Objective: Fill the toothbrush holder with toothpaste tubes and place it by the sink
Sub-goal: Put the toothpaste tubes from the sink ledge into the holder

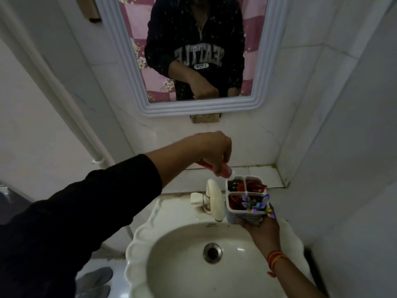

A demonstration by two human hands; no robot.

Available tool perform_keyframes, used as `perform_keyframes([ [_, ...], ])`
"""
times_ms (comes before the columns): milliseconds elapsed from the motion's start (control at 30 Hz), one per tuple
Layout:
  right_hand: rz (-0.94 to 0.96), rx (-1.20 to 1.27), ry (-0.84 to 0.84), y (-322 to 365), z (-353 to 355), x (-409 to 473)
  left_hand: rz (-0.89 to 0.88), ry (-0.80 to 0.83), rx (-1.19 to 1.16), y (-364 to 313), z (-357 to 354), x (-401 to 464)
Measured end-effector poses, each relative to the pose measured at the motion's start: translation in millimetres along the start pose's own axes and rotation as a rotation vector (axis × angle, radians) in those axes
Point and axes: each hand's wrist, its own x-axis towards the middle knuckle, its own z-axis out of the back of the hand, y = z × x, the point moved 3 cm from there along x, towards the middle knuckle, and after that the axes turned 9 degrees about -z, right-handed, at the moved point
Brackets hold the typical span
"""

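Pinching the red plastic toothpaste tube [223, 168] in your left hand [214, 147], white cap slanting down-right at the back-left compartment, you cup the white four-compartment plastic toothbrush holder [247, 196] in your right hand [260, 226] over the sink [150, 222].

A person in a dark zip-neck sweatshirt [195, 39] lettered "SEATTLE 1994", sleeve [75, 211] pushed up, wears red-and-orange thread bands [274, 260] on the right wrist.

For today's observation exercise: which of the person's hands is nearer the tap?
Right. The right hand holds the holder just beside the tap; the left hand is above and behind it, lowering a red tube.
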Motion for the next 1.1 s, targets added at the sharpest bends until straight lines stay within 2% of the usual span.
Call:
perform_keyframes([
  [133, 0.012, 0.015, -0.005, 5.1, 0.8, -1.2, 0.026, 0.043, -0.018, -32.3, -5.4, 19.0],
  [300, -0.004, 0.054, 0.023, 10.0, 3.5, -3.3, 0.126, -0.021, -0.071, -38.7, -16.6, 37.7],
  [400, -0.028, 0.092, 0.040, 13.4, 6.7, -4.1, 0.163, -0.079, -0.237, -32.9, -13.1, 42.1],
  [533, -0.018, 0.075, 0.050, 14.3, 8.0, -4.0, 0.302, -0.015, -0.527, -26.1, -15.3, 38.4],
  [600, -0.002, 0.067, 0.063, 13.4, 8.5, -2.6, 0.322, 0.023, -0.582, -30.3, -18.4, 35.8],
  [800, -0.007, 0.088, 0.090, 10.5, 8.5, 1.8, 0.239, 0.082, -0.399, -45.6, -15.3, 30.4],
  [900, 0.003, 0.084, 0.082, 10.5, 8.4, 1.1, 0.201, -0.041, -0.217, -46.8, -12.4, 29.7],
  [1100, 0.003, 0.037, 0.071, 6.8, 7.9, 0.6, 0.240, -0.188, -0.283, -44.7, -5.4, 32.1],
])
